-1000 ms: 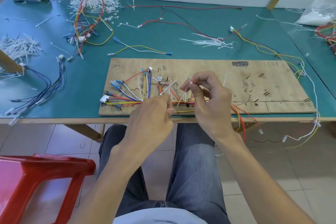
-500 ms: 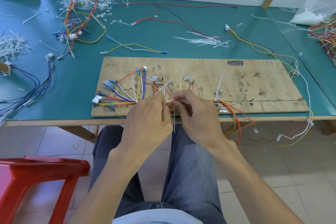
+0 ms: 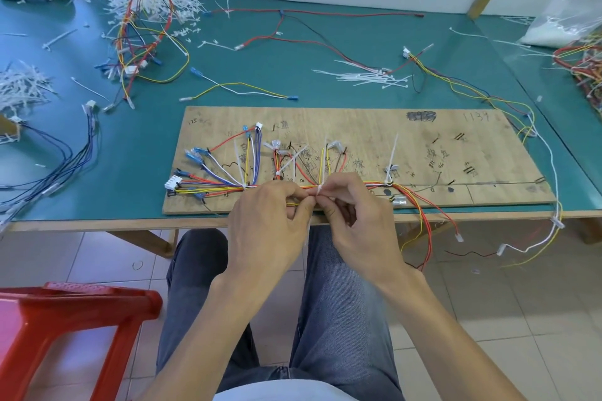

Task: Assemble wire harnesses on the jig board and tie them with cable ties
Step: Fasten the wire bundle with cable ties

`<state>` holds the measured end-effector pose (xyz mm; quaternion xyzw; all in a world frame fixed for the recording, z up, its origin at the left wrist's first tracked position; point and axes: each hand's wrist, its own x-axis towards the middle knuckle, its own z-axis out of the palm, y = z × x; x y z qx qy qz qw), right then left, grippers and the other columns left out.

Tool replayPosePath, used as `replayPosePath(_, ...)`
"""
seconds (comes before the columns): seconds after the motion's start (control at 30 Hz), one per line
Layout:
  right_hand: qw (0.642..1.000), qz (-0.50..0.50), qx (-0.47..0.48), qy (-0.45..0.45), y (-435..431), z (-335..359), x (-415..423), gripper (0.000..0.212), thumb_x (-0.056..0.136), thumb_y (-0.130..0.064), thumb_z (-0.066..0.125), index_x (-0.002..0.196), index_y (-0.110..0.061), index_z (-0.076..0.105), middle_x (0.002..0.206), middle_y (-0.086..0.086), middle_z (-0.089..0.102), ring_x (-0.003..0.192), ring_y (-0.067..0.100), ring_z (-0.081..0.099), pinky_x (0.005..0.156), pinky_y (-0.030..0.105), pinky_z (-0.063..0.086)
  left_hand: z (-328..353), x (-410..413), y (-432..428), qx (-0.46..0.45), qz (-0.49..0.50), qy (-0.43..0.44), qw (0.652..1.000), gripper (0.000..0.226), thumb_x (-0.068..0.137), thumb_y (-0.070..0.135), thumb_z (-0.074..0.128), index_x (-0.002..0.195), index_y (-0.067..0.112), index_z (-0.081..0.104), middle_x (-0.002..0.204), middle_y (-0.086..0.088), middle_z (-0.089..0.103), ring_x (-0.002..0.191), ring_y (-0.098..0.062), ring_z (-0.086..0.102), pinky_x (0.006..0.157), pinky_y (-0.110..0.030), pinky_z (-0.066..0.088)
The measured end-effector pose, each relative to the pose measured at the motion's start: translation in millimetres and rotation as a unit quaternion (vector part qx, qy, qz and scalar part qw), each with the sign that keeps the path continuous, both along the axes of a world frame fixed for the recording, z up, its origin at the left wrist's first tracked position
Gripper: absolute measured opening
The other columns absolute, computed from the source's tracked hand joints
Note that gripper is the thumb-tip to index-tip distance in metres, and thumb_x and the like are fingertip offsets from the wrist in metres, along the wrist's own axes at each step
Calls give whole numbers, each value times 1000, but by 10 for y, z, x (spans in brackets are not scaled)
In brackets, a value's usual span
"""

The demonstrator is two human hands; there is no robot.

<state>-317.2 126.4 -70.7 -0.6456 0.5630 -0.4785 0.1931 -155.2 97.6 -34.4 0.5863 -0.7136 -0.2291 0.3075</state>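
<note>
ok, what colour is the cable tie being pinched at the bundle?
The cable tie is white; head view.

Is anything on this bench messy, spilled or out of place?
Yes. White tie offcuts lie heaped and scattered over the far left of the table, and some harness wires droop off the jig board past the table's front edge. Nothing looks damaged.

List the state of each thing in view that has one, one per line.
White cable tie, looped round the wire bundle, tail hanging down.
Multicoloured wire harness, laid out on the plywood jig board, partly tied.
Left hand, fingers curled, pinching the tie.
Right hand, fingers curled, pinching the tie.
Spare white cable ties, lying loose on the green table.
</note>
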Motion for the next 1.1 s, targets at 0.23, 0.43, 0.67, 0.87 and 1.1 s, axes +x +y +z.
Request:
replayPosePath(0.23, 999, -4, -26, 34, 52, -31, -9, 31, 101, -11, 66, 125, -20, 50, 114, -14, 75, 106, 1, 71, 86, 17, 54, -15, 3, -34, 8, -21, -24, 999, 9, 91, 44, 75, 92, 36, 79, 60, 20, 56, 61, -1, 55, 58, -29, 41)
replayPosePath(0.43, 997, 34, -26, 67, 98, -53, -50, 43, 96, 0, 69, 134, -11, 53, 121, -3, 74, 116, -3, 67, 94, 19, 53, -14, -23, -29, 0, -34, -51, 998, 12, 95, 42, 69, 94, 33, 76, 83, 14, 67, 78, -14, 62, 64, -37, 49)
replayPosePath(0.67, 982, 43, -111, 149, 251, -140, -112, 40, 96, -4, 76, 134, -5, 68, 120, 9, 63, 101, 16, 64, 85, 32, 56, -15, -9, -50, 28, -31, -38, 998, 10, 92, 39, 70, 83, 35, 73, 60, 16, 52, 63, 2, 52, 59, -29, 37)
replayPosePath(0.87, 978, 48, -122, 163, 258, -144, -182, 32, 97, -9, 77, 128, -9, 74, 111, -1, 74, 95, 16, 72, 73, 36, 59, -19, -3, -61, 67, -38, -16, 997, 15, 91, 35, 71, 76, 35, 69, 56, 30, 55, 61, 2, 54, 56, -25, 35)
replayPosePath(1.1, 968, 31, -133, 213, 287, -249, -197, 23, 99, -17, 75, 120, -22, 68, 97, -10, 70, 75, 8, 63, 63, 30, 54, -29, -3, -87, 94, -39, 11, 995, 16, 90, 33, 72, 74, 33, 71, 51, 21, 55, 58, -4, 56, 55, -24, 37)
